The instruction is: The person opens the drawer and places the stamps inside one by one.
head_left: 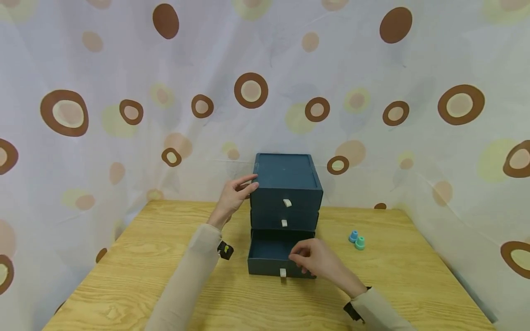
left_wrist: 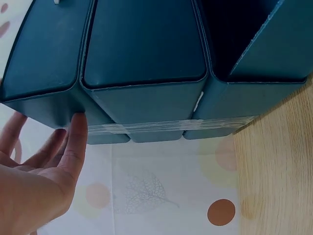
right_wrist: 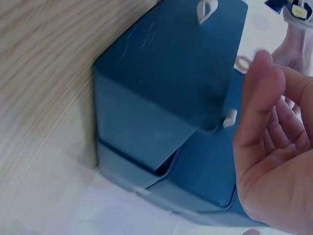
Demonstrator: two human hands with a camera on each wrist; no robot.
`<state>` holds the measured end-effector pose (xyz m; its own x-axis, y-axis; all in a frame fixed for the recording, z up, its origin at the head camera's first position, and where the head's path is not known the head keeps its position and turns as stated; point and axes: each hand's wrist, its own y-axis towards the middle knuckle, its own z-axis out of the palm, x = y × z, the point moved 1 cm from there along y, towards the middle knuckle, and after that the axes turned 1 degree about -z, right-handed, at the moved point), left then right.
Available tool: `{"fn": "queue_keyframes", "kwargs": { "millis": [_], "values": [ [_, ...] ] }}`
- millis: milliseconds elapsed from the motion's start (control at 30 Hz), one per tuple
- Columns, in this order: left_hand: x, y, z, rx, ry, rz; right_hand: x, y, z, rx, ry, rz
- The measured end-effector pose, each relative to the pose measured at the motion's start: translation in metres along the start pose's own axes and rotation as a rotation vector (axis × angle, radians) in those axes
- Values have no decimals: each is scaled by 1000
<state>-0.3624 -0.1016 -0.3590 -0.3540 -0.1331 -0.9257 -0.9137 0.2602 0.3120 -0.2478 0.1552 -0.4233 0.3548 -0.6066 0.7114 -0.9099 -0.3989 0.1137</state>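
Note:
A dark blue desktop drawer cabinet (head_left: 285, 172) with three stacked drawers stands at the back of the table. Its bottom drawer (head_left: 265, 266) is pulled out, and the part of its inside that shows is bare. My left hand (head_left: 233, 197) touches the cabinet's upper left edge with extended fingers, seen against the side wall in the left wrist view. Above the bottom drawer's right front corner hovers my right hand (head_left: 316, 259). Its fingers are curled, thumb and index fingertips together, with nothing visible between them, right of the drawer's white pull tab (head_left: 283, 272).
A blue stepped plug-like piece (head_left: 353, 236) and a teal one (head_left: 360, 243) sit side by side on the wooden table (head_left: 393, 285), right of the cabinet. Behind the cabinet hangs a patterned white cloth (head_left: 281, 46). The upper two drawers are closed.

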Motion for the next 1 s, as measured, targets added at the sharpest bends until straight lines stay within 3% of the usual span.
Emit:
{"fn": "queue_keyframes", "kwargs": {
  "millis": [233, 433, 667, 1000],
  "values": [
    [-1, -1, 2, 16, -5, -7, -25, -1, -18, -152, 15, -25],
    [6, -1, 3, 3, -19, -25, -37, -2, -34, -238, 103, 95],
    [6, 0, 3, -2, -24, -35, -53, -2, -54, -294, 222, 176],
    [3, 1, -2, -10, -22, -39, -81, -1, -75, -341, 228, 192]
  ]
}}
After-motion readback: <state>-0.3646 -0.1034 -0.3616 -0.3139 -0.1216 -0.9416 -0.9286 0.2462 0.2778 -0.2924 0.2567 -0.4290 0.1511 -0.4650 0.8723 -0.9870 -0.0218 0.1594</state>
